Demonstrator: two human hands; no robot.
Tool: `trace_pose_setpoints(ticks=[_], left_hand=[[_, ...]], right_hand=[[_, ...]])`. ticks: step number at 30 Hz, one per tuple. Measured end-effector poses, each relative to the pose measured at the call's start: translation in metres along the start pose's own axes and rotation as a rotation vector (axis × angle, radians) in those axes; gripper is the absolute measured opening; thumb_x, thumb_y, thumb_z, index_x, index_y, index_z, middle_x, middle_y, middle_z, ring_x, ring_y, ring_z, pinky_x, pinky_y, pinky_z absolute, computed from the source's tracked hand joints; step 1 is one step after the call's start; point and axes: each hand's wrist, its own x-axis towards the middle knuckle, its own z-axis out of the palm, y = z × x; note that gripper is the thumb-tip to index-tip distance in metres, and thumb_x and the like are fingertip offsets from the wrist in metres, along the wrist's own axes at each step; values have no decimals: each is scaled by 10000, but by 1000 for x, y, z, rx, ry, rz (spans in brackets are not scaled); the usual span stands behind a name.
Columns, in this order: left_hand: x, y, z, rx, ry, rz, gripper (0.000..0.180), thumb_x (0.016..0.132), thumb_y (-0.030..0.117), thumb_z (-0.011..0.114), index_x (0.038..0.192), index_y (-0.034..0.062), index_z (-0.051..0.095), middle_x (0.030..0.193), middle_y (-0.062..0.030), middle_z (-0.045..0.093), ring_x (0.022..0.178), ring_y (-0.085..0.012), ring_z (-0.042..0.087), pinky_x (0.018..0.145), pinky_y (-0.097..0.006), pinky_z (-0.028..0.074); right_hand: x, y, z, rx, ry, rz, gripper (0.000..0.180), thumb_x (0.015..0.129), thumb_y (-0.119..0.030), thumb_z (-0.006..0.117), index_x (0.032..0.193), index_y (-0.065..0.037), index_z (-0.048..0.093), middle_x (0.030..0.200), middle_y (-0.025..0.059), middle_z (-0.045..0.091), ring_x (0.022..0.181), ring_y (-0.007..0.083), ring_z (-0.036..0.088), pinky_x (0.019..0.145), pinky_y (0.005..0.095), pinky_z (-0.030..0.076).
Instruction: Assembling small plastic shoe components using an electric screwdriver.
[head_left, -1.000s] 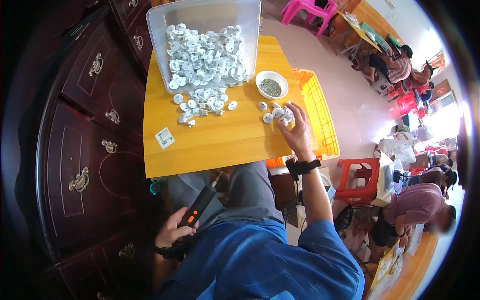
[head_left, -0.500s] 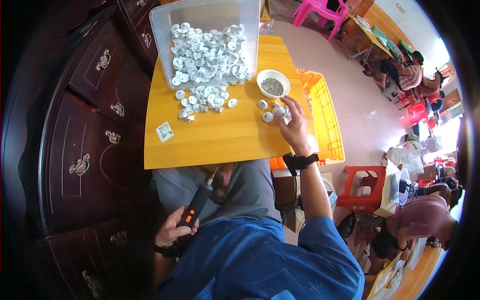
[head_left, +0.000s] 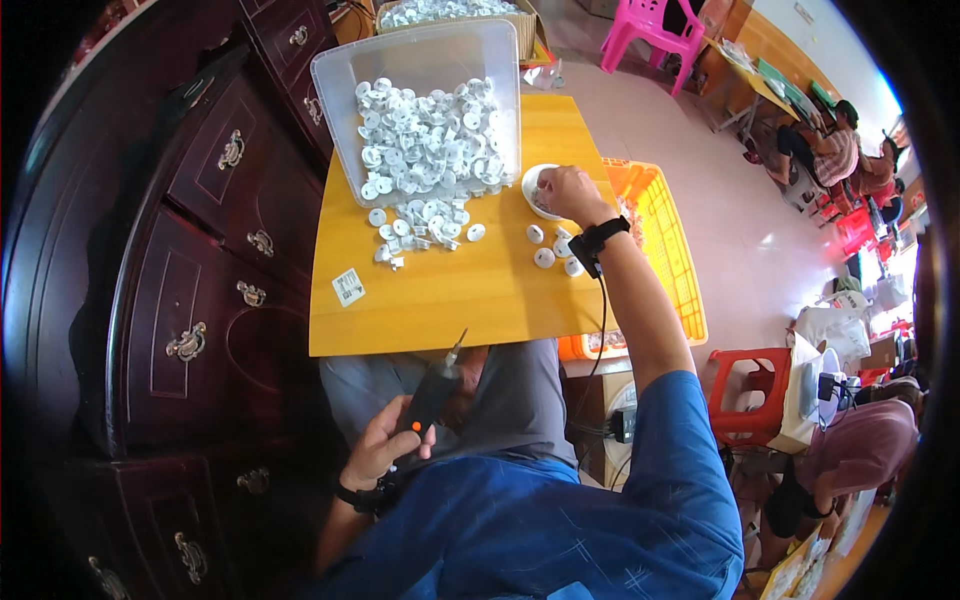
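My left hand (head_left: 385, 442), low at my lap, is wrapped round a black electric screwdriver (head_left: 432, 392) with an orange button; its thin bit points up and away from me. My right hand (head_left: 572, 192) reaches into a white bowl (head_left: 534, 181) at the table's right side. Its fingers are bent together among the small grey metal pieces, apparently screws, and hide what they pinch. Just nearer than that hand lie several round white plastic parts (head_left: 544, 258). A clear plastic bin (head_left: 335, 130), tipped toward me, spills a heap of similar white parts (head_left: 430, 225) onto the table.
The yellow table (head_left: 450, 300) carries a small printed label (head_left: 348, 287). An orange-yellow crate (head_left: 675, 250) stands right of it, a dark wooden cabinet (head_left: 150, 270) left. Beyond are a red stool (head_left: 745, 395) and a pink chair (head_left: 640, 35). Other people sit at the right.
My right hand has moved from the loose white parts up into the bowl. The screwdriver in my left hand has tilted and shifted slightly right. The whole view has shifted a little.
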Motion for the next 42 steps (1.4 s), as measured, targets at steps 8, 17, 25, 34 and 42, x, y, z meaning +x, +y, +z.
trace_pose_setpoints(ticks=[8, 17, 25, 34, 42], left_hand=[[-10, 8, -18, 129, -14, -134, 361, 851, 124, 600, 1158, -22, 478, 966, -87, 600, 777, -134, 596, 759, -282, 490], [1, 23, -14, 65, 28, -104, 331, 813, 77, 595, 1117, -9, 497, 928, -78, 599, 785, -131, 587, 758, -279, 481], [-1, -2, 0, 118, 78, 21, 351, 772, 126, 562, 1088, -9, 490, 837, -111, 604, 664, -171, 591, 648, -293, 508], [-22, -7, 1, 62, -2, -61, 270, 888, 135, 603, 1131, 59, 511, 873, -38, 595, 671, -84, 552, 564, -198, 430], [-11, 1, 11, 79, 3, -17, 366, 891, 217, 657, 1175, 53, 493, 904, -57, 602, 710, -105, 571, 625, -214, 457]], right_hand=[[22, 13, 27, -205, -95, 50, 144, 780, -191, 667, 892, -121, 725, 912, 130, 713, 876, 318, 677, 774, 411, 541], [13, 6, 20, -189, -31, 29, 240, 813, -254, 557, 904, -99, 716, 897, 171, 713, 838, 352, 700, 726, 440, 565], [-1, 7, 21, -125, 78, 17, 206, 747, -251, 617, 869, -123, 722, 873, 161, 708, 828, 345, 694, 700, 443, 559], [-22, -8, 0, 163, 364, -21, 178, 733, -176, 603, 786, -29, 688, 850, 191, 687, 772, 351, 663, 685, 429, 543], [-86, -55, -23, 800, 381, 12, 156, 771, -111, 693, 689, -27, 591, 590, 52, 588, 525, 134, 584, 515, 290, 484]])
